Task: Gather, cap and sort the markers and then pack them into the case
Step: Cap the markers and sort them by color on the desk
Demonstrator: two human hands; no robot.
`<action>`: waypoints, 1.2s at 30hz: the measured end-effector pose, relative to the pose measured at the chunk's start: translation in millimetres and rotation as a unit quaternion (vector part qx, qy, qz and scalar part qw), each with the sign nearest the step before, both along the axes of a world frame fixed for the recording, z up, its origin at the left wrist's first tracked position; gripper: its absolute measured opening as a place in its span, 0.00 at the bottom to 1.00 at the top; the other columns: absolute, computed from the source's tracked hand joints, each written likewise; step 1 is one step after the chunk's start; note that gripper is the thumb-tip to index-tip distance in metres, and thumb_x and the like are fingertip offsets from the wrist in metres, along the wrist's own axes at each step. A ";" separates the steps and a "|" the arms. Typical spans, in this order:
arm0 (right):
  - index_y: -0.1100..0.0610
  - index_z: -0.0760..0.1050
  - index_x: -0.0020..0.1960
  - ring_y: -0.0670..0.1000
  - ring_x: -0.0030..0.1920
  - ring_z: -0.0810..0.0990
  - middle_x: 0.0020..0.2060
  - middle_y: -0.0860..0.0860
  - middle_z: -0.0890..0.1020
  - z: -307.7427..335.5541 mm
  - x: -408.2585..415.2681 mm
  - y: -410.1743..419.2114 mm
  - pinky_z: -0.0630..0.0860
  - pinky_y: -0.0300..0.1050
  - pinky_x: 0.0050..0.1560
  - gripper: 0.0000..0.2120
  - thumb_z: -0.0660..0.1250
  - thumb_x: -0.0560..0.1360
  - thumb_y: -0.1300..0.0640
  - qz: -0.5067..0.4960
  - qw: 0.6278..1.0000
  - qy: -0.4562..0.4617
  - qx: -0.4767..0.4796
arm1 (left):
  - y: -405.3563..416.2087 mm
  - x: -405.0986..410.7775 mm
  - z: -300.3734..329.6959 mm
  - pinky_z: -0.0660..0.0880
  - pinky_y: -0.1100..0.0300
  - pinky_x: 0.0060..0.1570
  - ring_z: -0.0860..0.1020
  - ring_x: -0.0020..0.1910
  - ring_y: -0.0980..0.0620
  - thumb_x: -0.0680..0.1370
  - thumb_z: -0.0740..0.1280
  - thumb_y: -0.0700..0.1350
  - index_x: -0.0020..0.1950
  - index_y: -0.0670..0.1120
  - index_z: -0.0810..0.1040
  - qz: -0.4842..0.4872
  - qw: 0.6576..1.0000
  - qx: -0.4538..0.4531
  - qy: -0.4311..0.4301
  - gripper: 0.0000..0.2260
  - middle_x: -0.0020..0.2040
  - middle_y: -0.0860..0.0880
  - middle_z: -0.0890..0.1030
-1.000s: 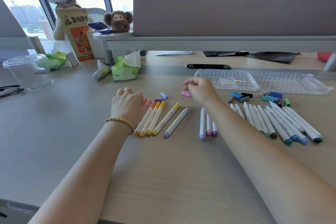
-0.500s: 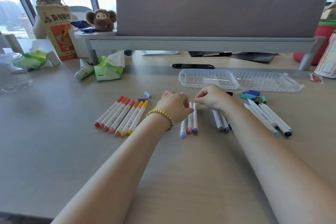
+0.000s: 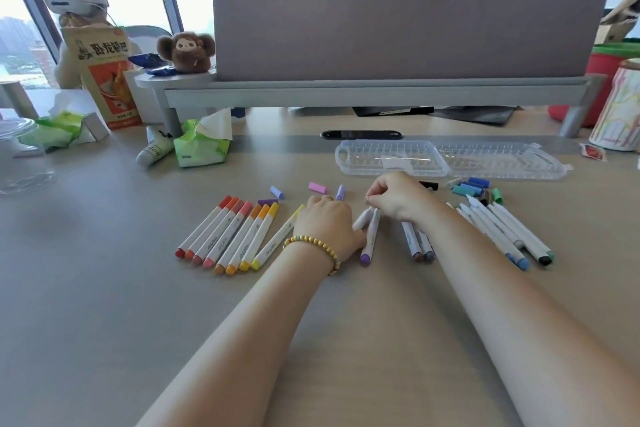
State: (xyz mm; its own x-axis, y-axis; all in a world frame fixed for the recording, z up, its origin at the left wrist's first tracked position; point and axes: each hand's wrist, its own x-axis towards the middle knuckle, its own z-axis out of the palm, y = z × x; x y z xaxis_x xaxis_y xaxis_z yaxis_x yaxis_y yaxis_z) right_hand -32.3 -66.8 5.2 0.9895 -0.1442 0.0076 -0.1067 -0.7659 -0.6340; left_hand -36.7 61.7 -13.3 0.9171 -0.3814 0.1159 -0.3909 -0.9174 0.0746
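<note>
Left hand (image 3: 329, 225) lay knuckles-up on the counter (image 3: 104, 288), covering marker barrels; grip indiscernible. Right hand (image 3: 398, 199) pinched something small above the purple-tipped marker (image 3: 370, 236). Warm-coloured markers (image 3: 228, 236) lay left of the fingers, blue-green ones (image 3: 502, 232) right. Loose caps (image 3: 318, 187) beyond; open clear case (image 3: 446, 159) farther back.
</note>
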 end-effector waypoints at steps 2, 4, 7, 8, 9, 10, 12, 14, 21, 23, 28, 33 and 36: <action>0.55 0.78 0.45 0.50 0.45 0.76 0.43 0.50 0.79 -1.7 3.0 0.4 0.69 0.40 0.44 0.05 0.63 0.77 0.59 -0.010 1.000 -0.017 0.003 | 2.9 2.3 0.3 0.70 0.57 0.51 0.71 0.56 0.46 0.76 0.60 0.52 0.46 0.42 0.79 -0.005 1.000 -0.014 0.022 0.15 0.50 0.43 0.78; 0.55 0.78 0.46 0.50 0.45 0.76 0.42 0.49 0.78 -3.4 5.5 -0.7 0.69 0.40 0.43 0.06 0.63 0.77 0.59 -0.024 0.999 -0.031 0.014 | 9.4 3.1 5.6 0.70 0.61 0.39 0.74 0.45 0.49 0.75 0.60 0.51 0.39 0.44 0.79 0.000 0.997 -0.056 0.059 0.14 0.38 0.45 0.78; 0.56 0.78 0.48 0.50 0.46 0.75 0.42 0.49 0.77 -5.4 8.9 -4.1 0.67 0.40 0.44 0.06 0.62 0.77 0.59 -0.055 0.995 -0.074 0.037 | 29.2 7.9 19.7 0.64 0.66 0.25 0.74 0.29 0.55 0.76 0.61 0.49 0.36 0.44 0.74 0.027 0.977 -0.174 0.123 0.12 0.28 0.49 0.72; 0.56 0.77 0.48 0.50 0.46 0.75 0.43 0.49 0.76 -5.6 10.0 -4.2 0.66 0.40 0.44 0.06 0.62 0.78 0.59 -0.061 0.993 -0.089 0.046 | 38.9 11.1 24.7 0.65 0.67 0.27 0.73 0.27 0.56 0.77 0.61 0.49 0.39 0.44 0.74 0.035 0.966 -0.216 0.139 0.11 0.29 0.49 0.72; 0.57 0.77 0.48 0.50 0.46 0.74 0.43 0.49 0.76 -5.2 11.6 -2.9 0.66 0.40 0.44 0.06 0.62 0.78 0.58 -0.061 0.992 -0.095 0.052 | 49.5 15.3 28.6 0.67 0.65 0.31 0.72 0.29 0.55 0.78 0.61 0.49 0.41 0.43 0.76 0.048 0.952 -0.261 0.149 0.12 0.31 0.49 0.73; 0.57 0.77 0.48 0.50 0.45 0.74 0.42 0.49 0.76 -4.7 14.0 -0.7 0.66 0.40 0.44 0.06 0.62 0.78 0.58 -0.052 0.993 -0.093 0.057 | 60.4 20.0 31.7 0.70 0.63 0.37 0.72 0.32 0.53 0.78 0.61 0.49 0.42 0.42 0.76 0.062 0.933 -0.318 0.160 0.12 0.33 0.48 0.74; 0.56 0.77 0.44 0.50 0.42 0.74 0.39 0.48 0.76 -3.6 20.9 9.2 0.67 0.42 0.40 0.04 0.64 0.76 0.58 -0.013 0.997 -0.065 0.043 | 80.3 28.3 35.4 0.76 0.59 0.43 0.76 0.37 0.51 0.79 0.61 0.48 0.43 0.41 0.76 0.082 0.859 -0.466 0.194 0.12 0.40 0.45 0.78; 0.56 0.78 0.48 0.51 0.45 0.76 0.43 0.51 0.79 -7.4 31.0 22.8 0.70 0.42 0.41 0.04 0.65 0.75 0.59 0.017 0.999 -0.041 0.003 | 95.4 30.5 35.7 0.79 0.60 0.42 0.81 0.40 0.51 0.80 0.61 0.45 0.47 0.40 0.74 0.090 0.770 -0.580 0.251 0.08 0.46 0.43 0.82; 0.57 0.72 0.64 0.58 0.64 0.66 0.62 0.55 0.73 -22.5 65.4 62.9 0.65 0.50 0.59 0.15 0.56 0.79 0.56 0.102 0.934 -0.124 -0.320 | 128.5 29.6 20.9 0.79 0.61 0.42 0.84 0.40 0.50 0.80 0.59 0.37 0.55 0.36 0.73 0.060 0.628 -0.709 0.315 0.07 0.44 0.41 0.84; 0.57 0.75 0.57 0.57 0.61 0.67 0.58 0.55 0.75 -21.2 70.4 68.2 0.64 0.47 0.54 0.13 0.57 0.77 0.57 0.114 0.922 -0.118 -0.350 | 130.2 30.1 21.7 0.80 0.60 0.41 0.84 0.39 0.50 0.80 0.58 0.36 0.54 0.36 0.73 0.060 0.620 -0.717 0.314 0.07 0.43 0.41 0.84; 0.60 0.76 0.56 0.57 0.61 0.69 0.57 0.56 0.77 -16.3 79.8 71.0 0.66 0.45 0.54 0.11 0.58 0.77 0.62 0.115 0.918 -0.101 -0.367 | 126.3 28.9 21.6 0.79 0.58 0.45 0.83 0.40 0.49 0.80 0.60 0.38 0.52 0.36 0.74 0.078 0.631 -0.699 0.328 0.06 0.48 0.38 0.82; 0.63 0.75 0.57 0.59 0.60 0.72 0.57 0.59 0.77 -14.2 80.3 71.0 0.69 0.46 0.53 0.12 0.58 0.77 0.64 0.079 0.950 -0.066 -0.296 | 132.3 31.1 23.7 0.81 0.60 0.40 0.84 0.38 0.50 0.79 0.61 0.39 0.56 0.35 0.74 0.080 0.626 -0.701 0.332 0.10 0.43 0.40 0.84; 0.63 0.77 0.48 0.53 0.45 0.77 0.45 0.55 0.81 -4.8 72.1 70.2 0.70 0.41 0.38 0.10 0.58 0.77 0.61 0.030 0.995 -0.087 -0.047 | 137.7 32.9 26.7 0.81 0.60 0.39 0.84 0.38 0.50 0.80 0.60 0.39 0.57 0.34 0.74 0.084 0.620 -0.715 0.312 0.10 0.43 0.41 0.84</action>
